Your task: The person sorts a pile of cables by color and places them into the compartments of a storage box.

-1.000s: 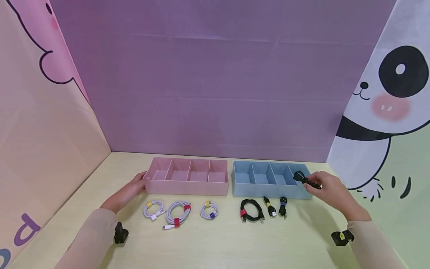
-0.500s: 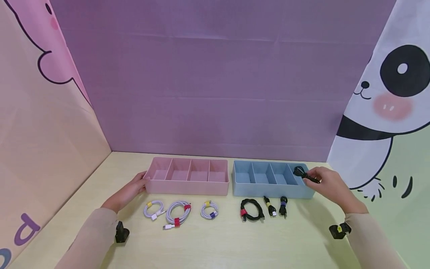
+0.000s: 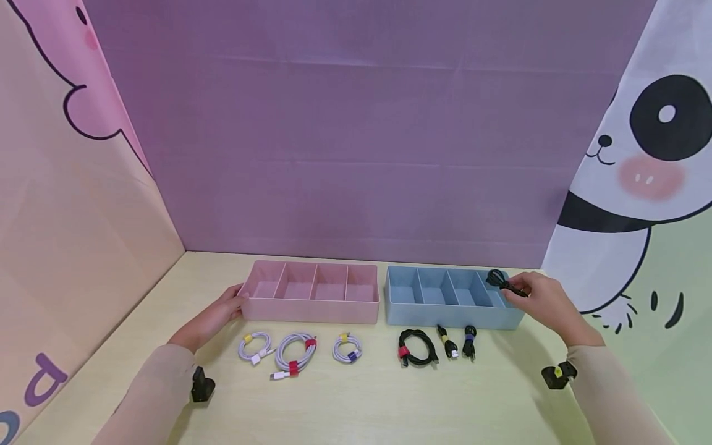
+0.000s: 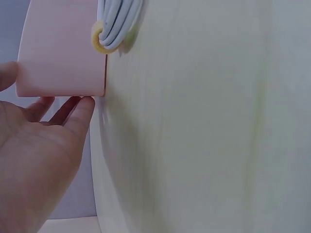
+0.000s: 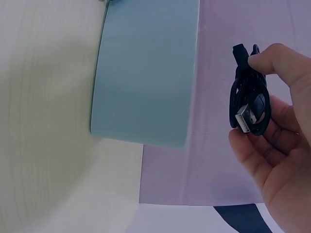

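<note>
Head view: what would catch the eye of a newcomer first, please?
Probably the big panda on the wall at the right edge, beside the broad purple wall. Next come the pink box and the blue box, side by side on the table. Then the right hand, holding a coiled black cable near the blue box's right end.

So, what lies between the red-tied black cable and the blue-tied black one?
The yellow-tied black cable lies between them, touching neither; the head view shows it.
</note>
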A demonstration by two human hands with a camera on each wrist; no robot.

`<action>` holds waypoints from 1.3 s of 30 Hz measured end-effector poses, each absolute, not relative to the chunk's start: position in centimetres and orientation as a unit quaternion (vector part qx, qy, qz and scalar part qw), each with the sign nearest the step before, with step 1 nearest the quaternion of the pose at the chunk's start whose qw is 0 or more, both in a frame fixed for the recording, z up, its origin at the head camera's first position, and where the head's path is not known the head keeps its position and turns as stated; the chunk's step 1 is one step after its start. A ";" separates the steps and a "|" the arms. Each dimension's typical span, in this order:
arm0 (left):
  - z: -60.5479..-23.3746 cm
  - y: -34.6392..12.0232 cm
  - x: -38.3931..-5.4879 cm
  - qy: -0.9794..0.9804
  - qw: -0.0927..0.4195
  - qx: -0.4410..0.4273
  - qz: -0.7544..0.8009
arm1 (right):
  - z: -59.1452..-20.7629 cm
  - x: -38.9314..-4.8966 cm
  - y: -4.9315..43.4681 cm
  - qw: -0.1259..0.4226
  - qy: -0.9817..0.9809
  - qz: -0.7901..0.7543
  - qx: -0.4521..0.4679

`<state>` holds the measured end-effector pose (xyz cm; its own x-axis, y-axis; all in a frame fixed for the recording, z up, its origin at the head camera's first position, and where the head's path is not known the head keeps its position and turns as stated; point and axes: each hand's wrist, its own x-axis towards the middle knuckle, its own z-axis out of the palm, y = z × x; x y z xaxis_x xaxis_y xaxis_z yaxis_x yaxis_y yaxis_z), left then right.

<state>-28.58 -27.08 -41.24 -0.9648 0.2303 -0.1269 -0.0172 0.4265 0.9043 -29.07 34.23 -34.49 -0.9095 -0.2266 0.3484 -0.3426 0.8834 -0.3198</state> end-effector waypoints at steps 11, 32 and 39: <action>-41.2 -27.0 -28.5 0.838 0.115 0.060 0.530 | -34.8 -30.3 34.6 0.133 -0.962 0.206 0.120; -41.3 -27.2 -28.5 0.840 0.120 0.059 0.526 | -35.6 -32.1 34.7 0.125 -0.964 0.203 0.114; -41.5 -27.2 -28.5 0.839 0.118 0.063 0.527 | -35.9 -32.4 34.9 0.110 -0.969 0.199 0.100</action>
<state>-28.52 -27.15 -41.50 -0.9640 0.2310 -0.1316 -0.0183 0.4362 0.8996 -32.37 34.94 -35.87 -0.9560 -0.1501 0.2522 -0.2373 0.9009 -0.3635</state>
